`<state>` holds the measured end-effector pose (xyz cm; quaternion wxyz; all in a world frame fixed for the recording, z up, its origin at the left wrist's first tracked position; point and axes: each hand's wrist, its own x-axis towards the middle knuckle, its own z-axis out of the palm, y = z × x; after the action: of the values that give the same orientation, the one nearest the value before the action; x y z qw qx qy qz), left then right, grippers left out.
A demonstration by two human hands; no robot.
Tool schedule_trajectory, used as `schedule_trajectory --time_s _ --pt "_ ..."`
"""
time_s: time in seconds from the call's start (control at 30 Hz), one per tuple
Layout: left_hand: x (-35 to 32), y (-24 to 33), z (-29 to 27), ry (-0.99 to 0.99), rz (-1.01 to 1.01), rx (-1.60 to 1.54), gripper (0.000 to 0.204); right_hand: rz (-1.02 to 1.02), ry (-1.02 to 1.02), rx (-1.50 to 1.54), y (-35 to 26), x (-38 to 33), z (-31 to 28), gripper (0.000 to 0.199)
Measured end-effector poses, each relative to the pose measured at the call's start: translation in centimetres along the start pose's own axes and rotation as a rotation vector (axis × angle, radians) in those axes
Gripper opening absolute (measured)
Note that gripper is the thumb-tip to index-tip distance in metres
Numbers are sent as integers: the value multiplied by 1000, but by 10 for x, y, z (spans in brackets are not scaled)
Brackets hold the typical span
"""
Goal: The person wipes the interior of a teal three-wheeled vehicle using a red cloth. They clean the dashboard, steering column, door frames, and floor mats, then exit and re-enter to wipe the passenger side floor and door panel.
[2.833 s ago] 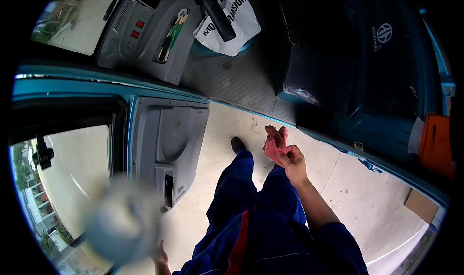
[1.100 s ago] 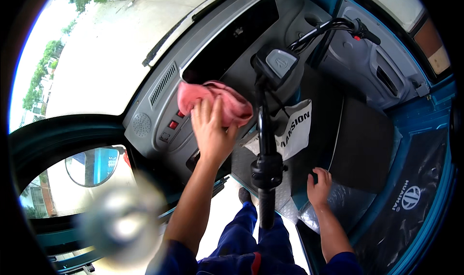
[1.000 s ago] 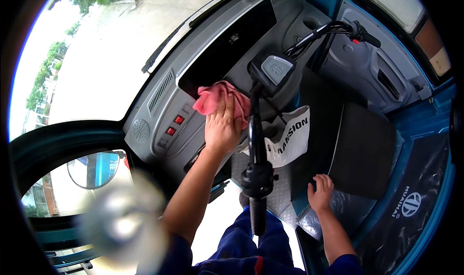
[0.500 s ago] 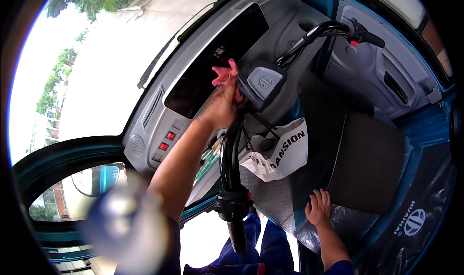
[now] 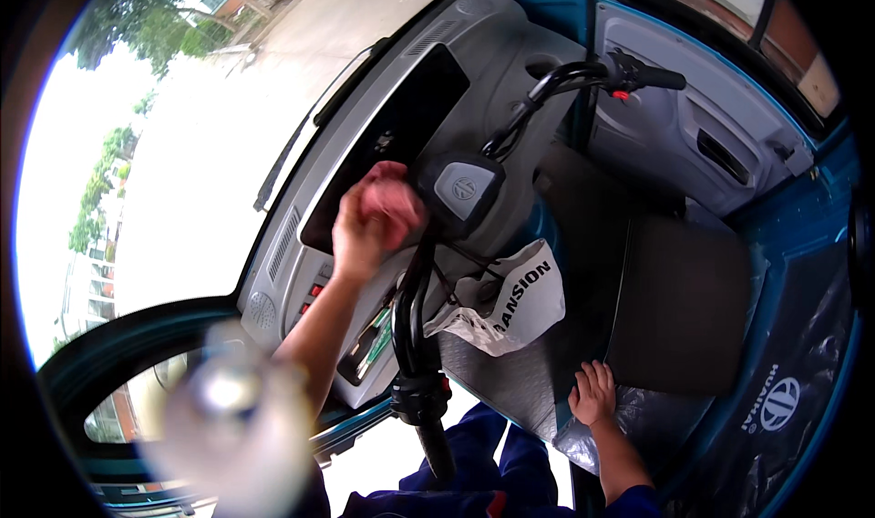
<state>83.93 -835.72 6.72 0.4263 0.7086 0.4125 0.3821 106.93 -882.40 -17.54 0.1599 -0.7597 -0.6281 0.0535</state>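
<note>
My left hand [image 5: 357,243] is closed on a pinkish-red cloth [image 5: 394,210], bunched up and partly blurred. The cloth lies over the lower part of the long black display panel [image 5: 424,103] in the grey dashboard, just left of the handlebar's centre cover [image 5: 463,186]. With its fingers spread, my right hand [image 5: 594,392] rests by the front corner of the dark seat [image 5: 684,304], where clear plastic wrap [image 5: 629,427] covers the seat base. Nothing is in that hand.
The black handlebar has a near grip [image 5: 436,450] and a far grip [image 5: 658,77]. A white printed bag [image 5: 524,304] hangs below its middle. Red switches [image 5: 316,290] sit on the dash near my left forearm. The far grey door panel [image 5: 702,117] and windshield enclose the cab.
My left hand has pulled the cloth back from the handlebar cover, toward the lower left along the display. The whole view has shifted slightly. My right hand stays by the seat.
</note>
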Motion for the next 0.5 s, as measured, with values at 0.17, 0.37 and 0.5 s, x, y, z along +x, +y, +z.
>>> schedule_trajectory --time_s 0.17,0.37,0.5 --pt "48 58 10 -491 404 638 52 -60 -16 66 3 9 11 34" --pt "71 49 50 -739 697 649 55 91 -25 -40 3 -13 6 36" --pt "37 74 12 -914 470 727 46 29 -62 13 2 -2 7 37"
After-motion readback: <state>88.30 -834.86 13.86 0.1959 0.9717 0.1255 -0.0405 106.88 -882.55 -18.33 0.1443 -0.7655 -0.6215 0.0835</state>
